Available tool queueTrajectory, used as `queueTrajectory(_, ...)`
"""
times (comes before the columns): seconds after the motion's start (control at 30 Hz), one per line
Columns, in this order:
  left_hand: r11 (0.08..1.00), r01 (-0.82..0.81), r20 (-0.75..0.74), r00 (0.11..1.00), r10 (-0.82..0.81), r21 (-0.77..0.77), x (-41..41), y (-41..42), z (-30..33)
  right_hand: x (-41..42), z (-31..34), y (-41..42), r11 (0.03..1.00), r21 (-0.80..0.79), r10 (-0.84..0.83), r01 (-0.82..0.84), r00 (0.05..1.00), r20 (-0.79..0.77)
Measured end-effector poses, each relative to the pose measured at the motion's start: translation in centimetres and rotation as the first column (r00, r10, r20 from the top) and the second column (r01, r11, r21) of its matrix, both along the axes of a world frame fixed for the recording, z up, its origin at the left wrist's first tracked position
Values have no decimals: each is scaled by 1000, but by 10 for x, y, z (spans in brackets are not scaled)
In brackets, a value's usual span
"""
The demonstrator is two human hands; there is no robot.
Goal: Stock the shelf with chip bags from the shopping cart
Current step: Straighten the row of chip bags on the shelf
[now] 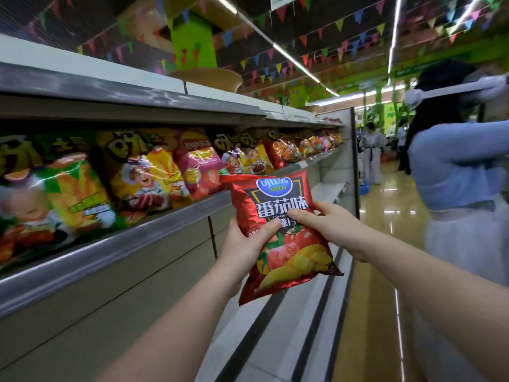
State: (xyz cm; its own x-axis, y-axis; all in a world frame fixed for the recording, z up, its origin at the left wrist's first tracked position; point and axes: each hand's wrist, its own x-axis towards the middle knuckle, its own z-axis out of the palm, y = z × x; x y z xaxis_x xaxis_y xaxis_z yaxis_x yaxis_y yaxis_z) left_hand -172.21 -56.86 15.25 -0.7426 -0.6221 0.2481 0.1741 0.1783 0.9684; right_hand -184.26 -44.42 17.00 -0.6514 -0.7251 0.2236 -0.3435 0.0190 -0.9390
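A red tomato-flavour chip bag (pixel 281 235) is held in the air in front of the shelf (pixel 154 224), clear of it and just below the level of the stocked row. The left hand (pixel 242 249) grips the bag's left edge, thumb curled across the front and the remaining fingers hidden behind the pack. The right hand (pixel 327 224) pinches the right side at mid-height, fingers clamped together over the printed face. Judgement: the two-handed hold keeps the soft, air-filled pack upright and facing outward, so it can be set down label-forward like its neighbours. The bags already on the shelf (pixel 143 172) lean back against one another in a tight row, fronts to the aisle, which explains the upright carry. Further down the shelf the row appears to thin out, though blur prevents certainty on where a gap lies. The shopping cart is not in view. A second person in a light blue top (pixel 454 172) stands to the right in the aisle, well apart from the bag
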Motion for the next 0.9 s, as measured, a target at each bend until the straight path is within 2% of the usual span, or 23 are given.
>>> queueTrajectory(0.17, 1000, 7, 9, 1000, -7, -25, -81, -21, -2, -66, -5, -16, 987, -118, -105, 106, 994, 7)
queueTrajectory(0.37, 997, 76, -55, 996, -76, -16, -182, -58, 1, -155, 2, -49, 973, -158, -172, 167, 985, -18)
queueTrajectory(0.57, 995, 98, -65, 993, -99, -28, -272, -93, 19, -240, 17, -87, 962, -146, -233, 229, 972, -10)
queueTrajectory(0.9, 999, 48, -28, 998, -48, 1, -405, -121, 26, -386, 19, -124, 966, -135, -226, 222, 974, -14)
